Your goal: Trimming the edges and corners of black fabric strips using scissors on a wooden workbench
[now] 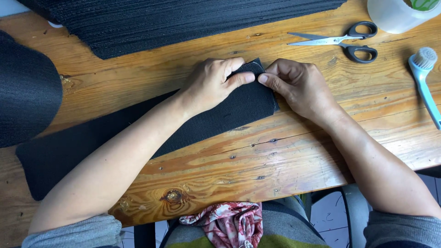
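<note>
A black strip point(138, 133) of coarse fabric lies flat on the table point(294, 151), its long axis running from low on the person's left up and rightward to an end that sits right under both hands; the rest of it trails away beneath the left forearm. The left hand point(213, 82) lies on top of that near end, fingers curled over the upper edge and thumb stretched along the surface toward the other hand, so it presses and grips the fabric rather than lying spread. The right hand point(298, 85) meets it at the strip's top corner, where the thumb and forefinger come together on the edge in a pinch; its remaining fingers are folded under, and how much fabric they catch cannot be told. The two thumbs nearly touch, tip to tip. Both hands are equally close to the end of the strip, while only the left arm covers its length. Beyond the left hand lies a stack of black sheets point(183, 20), and far to its left a black roll point(25, 92). Past the right hand, well apart, lie scissors point(342, 41), then a white tub point(397, 14) and a blue brush point(425, 78).
</note>
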